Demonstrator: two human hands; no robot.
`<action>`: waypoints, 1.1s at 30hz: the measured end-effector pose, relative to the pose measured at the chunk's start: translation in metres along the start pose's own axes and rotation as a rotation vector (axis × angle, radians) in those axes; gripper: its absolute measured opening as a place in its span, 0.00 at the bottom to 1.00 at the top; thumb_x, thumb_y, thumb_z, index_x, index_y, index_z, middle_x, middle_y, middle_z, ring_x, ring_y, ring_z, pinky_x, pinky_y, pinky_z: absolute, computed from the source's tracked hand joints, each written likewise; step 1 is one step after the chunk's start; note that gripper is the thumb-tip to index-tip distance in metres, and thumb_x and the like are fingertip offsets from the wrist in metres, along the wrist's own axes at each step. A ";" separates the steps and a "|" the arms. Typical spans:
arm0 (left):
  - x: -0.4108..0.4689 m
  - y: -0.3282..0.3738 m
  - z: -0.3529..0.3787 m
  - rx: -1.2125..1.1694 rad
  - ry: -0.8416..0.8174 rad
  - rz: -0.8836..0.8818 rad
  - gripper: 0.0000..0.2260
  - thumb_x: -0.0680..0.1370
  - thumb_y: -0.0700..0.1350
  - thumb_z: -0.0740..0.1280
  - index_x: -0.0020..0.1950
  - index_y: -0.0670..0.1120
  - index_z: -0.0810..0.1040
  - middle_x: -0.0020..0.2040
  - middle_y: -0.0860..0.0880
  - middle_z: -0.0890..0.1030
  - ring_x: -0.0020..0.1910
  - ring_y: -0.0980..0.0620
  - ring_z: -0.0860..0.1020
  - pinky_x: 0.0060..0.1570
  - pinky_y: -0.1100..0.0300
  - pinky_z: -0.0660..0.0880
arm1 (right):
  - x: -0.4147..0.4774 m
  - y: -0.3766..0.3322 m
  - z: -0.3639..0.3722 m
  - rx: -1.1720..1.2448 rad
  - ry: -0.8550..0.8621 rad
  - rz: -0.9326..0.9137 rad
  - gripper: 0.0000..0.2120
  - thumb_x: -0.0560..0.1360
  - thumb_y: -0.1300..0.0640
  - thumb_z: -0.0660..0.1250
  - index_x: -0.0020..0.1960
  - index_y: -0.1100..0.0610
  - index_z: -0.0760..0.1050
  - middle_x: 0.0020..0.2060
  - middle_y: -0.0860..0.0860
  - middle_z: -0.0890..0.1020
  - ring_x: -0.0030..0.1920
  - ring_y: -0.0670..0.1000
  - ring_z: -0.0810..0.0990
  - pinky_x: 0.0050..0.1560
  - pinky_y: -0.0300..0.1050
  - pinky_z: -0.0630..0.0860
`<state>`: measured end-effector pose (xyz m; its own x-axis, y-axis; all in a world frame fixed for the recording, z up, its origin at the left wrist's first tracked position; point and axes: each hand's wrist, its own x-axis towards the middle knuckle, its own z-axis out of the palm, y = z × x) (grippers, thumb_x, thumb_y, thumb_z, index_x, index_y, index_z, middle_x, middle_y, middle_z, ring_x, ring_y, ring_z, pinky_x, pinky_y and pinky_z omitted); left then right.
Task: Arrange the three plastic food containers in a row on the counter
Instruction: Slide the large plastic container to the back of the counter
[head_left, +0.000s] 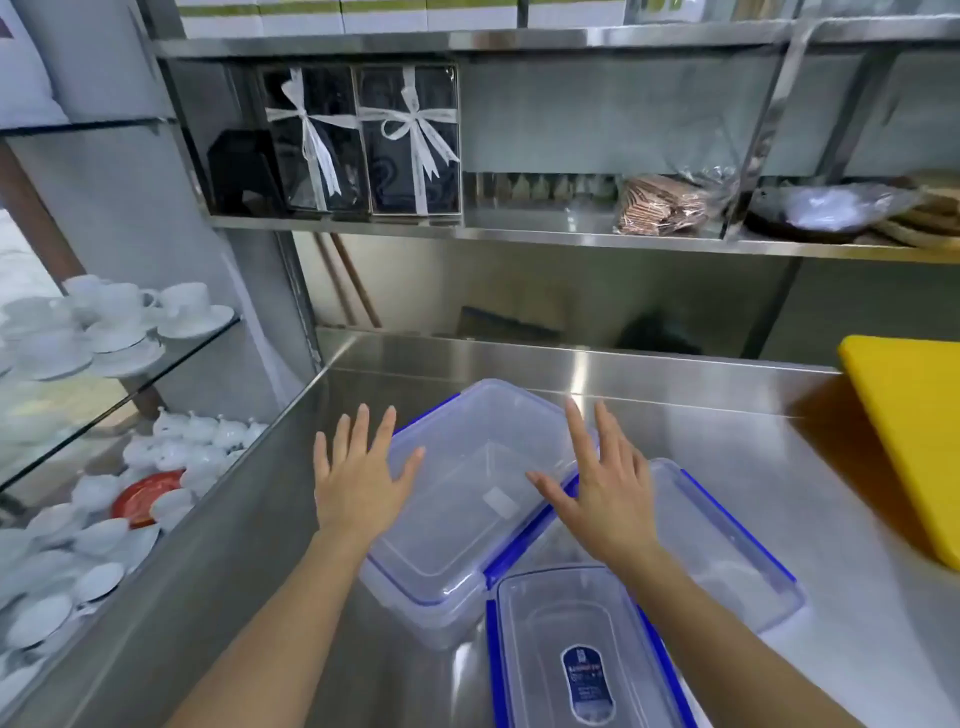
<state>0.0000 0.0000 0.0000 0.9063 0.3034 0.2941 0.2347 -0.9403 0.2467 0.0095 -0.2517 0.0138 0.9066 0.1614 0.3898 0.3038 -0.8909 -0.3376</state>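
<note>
Three clear plastic containers with blue lid clips sit bunched together on the steel counter (701, 415). The largest container (467, 509) lies at an angle in the middle. A second container (727, 561) sits to its right, partly behind my right arm. A narrow container (582, 654) with a dark label is nearest me at the bottom edge. My left hand (358, 478) hovers open over the large container's left side. My right hand (602, 483) is open over its right edge, fingers spread. Neither hand holds anything.
A yellow cutting board (914, 431) lies at the counter's right. Glass shelves on the left carry white cups and saucers (119, 322) and teapots (197, 441). A steel shelf (519, 234) above the counter bears ribboned gift boxes (363, 140) and wrapped goods.
</note>
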 end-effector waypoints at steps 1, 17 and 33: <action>0.000 -0.003 0.001 0.013 -0.035 -0.028 0.29 0.75 0.65 0.50 0.74 0.55 0.52 0.77 0.48 0.55 0.75 0.48 0.51 0.73 0.46 0.43 | -0.001 0.000 0.003 0.034 -0.044 0.041 0.38 0.71 0.32 0.53 0.73 0.41 0.39 0.76 0.54 0.53 0.75 0.56 0.55 0.72 0.53 0.57; -0.006 0.005 0.010 0.113 -0.285 -0.237 0.30 0.75 0.66 0.44 0.74 0.53 0.50 0.76 0.46 0.57 0.72 0.46 0.58 0.64 0.41 0.58 | 0.033 -0.001 0.037 0.648 -0.531 0.371 0.34 0.76 0.50 0.61 0.73 0.57 0.46 0.71 0.59 0.62 0.69 0.59 0.64 0.71 0.56 0.62; -0.011 -0.011 -0.024 -0.193 -0.864 0.005 0.57 0.60 0.68 0.71 0.72 0.56 0.33 0.73 0.49 0.26 0.71 0.51 0.28 0.72 0.46 0.39 | 0.061 -0.008 0.023 0.116 -0.598 -0.054 0.42 0.68 0.31 0.59 0.74 0.47 0.48 0.76 0.54 0.47 0.75 0.57 0.48 0.73 0.58 0.49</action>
<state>-0.0206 0.0108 0.0165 0.8742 0.0035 -0.4856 0.2378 -0.8749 0.4219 0.0692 -0.2249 0.0209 0.8860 0.4456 -0.1284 0.3536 -0.8283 -0.4345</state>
